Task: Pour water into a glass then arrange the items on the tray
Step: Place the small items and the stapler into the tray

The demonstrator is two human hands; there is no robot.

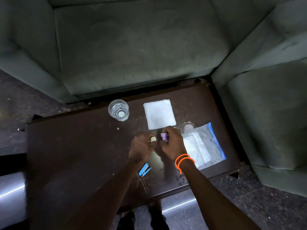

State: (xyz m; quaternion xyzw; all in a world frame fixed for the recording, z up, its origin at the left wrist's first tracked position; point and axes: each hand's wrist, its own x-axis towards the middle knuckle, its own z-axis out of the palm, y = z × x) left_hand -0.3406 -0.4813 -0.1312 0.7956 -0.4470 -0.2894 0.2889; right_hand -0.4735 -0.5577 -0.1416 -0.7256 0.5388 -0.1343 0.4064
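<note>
A clear glass (118, 110) holding water stands at the far edge of the dark table (69, 146). A folded white napkin (159, 114) lies to its right. My left hand (141, 146) is closed around a small bottle whose open round mouth (153, 139) shows between my fingers. Just to the right of it, my right hand (172, 143), with orange bands at the wrist, pinches a small purple cap (164, 136). The bottle's body is hidden by my hand. No tray is in view.
A clear zip bag (202, 146) with a blue seal lies at the table's right end. A small blue stapler (144, 169) rests near my left wrist. Green sofas (132, 47) stand behind and to the right of the table.
</note>
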